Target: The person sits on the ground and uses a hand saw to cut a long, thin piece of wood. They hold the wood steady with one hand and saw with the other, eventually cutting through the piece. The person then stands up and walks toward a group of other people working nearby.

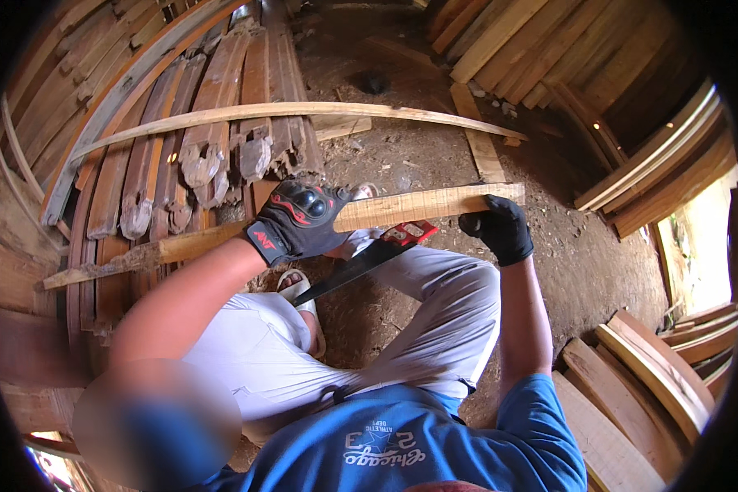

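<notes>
My left hand (303, 215), in a black glove with a knuckle guard, is closed around a long wooden strip (422, 207). The strip runs across in front of my knees, and its rough, narrower end reaches out past my left wrist. Near its right end my right hand (502, 230), also in a black glove, grips it with the fingers curled over the lower edge. Just below the strip, by my thigh, is a handsaw with a dark blade (344, 272) and a red handle (410, 233); neither hand is on it.
Old brown beams (221, 115) with broken ends lie at the left, crossed by a thin pale lath (303, 110). Boards lean at the far right (541, 49), and more planks (623, 402) are stacked at the near right. Wood chips litter the dirt floor (401, 164).
</notes>
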A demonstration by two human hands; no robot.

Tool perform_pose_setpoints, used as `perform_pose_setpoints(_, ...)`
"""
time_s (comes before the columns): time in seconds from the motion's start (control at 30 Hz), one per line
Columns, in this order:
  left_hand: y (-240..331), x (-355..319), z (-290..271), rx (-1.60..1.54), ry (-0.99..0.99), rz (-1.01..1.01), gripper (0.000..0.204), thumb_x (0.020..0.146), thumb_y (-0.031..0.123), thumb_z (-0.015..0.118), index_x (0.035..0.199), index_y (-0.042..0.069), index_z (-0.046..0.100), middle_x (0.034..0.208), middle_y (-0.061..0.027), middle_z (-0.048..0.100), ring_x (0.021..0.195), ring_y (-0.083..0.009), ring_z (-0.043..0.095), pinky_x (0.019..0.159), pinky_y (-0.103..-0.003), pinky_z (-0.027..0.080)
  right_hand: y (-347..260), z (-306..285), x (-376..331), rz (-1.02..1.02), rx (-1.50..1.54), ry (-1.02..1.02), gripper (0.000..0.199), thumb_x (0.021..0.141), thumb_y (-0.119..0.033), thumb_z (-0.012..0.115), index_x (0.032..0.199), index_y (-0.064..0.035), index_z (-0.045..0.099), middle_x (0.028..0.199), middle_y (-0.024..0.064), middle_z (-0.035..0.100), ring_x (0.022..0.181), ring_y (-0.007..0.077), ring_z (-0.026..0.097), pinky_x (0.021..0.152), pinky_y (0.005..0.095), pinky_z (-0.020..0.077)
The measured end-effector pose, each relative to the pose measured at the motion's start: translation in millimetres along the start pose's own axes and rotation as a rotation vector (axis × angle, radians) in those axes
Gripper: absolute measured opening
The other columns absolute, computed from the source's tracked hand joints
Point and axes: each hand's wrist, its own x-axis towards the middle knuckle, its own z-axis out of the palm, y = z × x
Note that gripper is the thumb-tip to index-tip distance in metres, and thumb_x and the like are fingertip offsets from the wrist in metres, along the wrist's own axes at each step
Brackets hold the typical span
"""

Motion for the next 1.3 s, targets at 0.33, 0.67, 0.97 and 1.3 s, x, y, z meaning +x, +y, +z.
perform_pose_setpoints(0.33,-25.2,-3.7,19.1,0.040,-0.024,-0.070,0.040,0.086,0.045,0.070,0.112,0.014,0.073,0.085,-0.0155,0.074,0.078,-0.0345,0.074,0.068,-0.049,0.059,42.8,19.5,6.3,0.317,-0.486,-0.248,0.030,0.098,-0.023,0.063,0.124,-0.0106,0.070,0.104,0.0110,0.076,0.098,0.0187,0.073,0.103,0.0397,0.0518)
perform_pose_setpoints(0.67,-45.0,-2.9,28.0,-0.005,-0.042,-0.124,0.038,0.086,0.046,0.069,0.104,0.012,0.073,0.092,-0.0181,0.075,0.082,-0.0369,0.074,0.071,-0.050,0.059,185.2,41.2,70.0,-0.542,-1.877,-0.211,0.029,0.090,-0.033,0.064,0.105,-0.0116,0.077,0.094,0.0096,0.077,0.090,0.0333,0.073,0.082,0.0486,0.0532)
perform_pose_setpoints(0.97,-54.1,-12.0,41.3,-0.074,-0.072,-0.142,0.030,0.087,0.039,0.066,0.102,0.013,0.073,0.082,-0.0167,0.073,0.078,-0.0370,0.073,0.069,-0.051,0.057,184.2,-46.0,108.9,0.153,-2.174,-0.711,0.036,0.093,-0.030,0.057,0.122,-0.0216,0.077,0.118,0.0149,0.077,0.116,0.0354,0.071,0.100,0.0465,0.0555)
perform_pose_setpoints(1.3,-56.2,12.5,45.4,-0.058,-0.052,-0.151,0.040,0.085,0.046,0.070,0.107,0.012,0.072,0.093,-0.0180,0.074,0.088,-0.0370,0.073,0.076,-0.050,0.059,130.9,-128.9,121.4,0.096,-1.974,-0.763,0.044,0.089,-0.051,0.069,0.103,-0.0100,0.080,0.092,0.0150,0.078,0.092,0.0291,0.077,0.082,0.0413,0.0580)
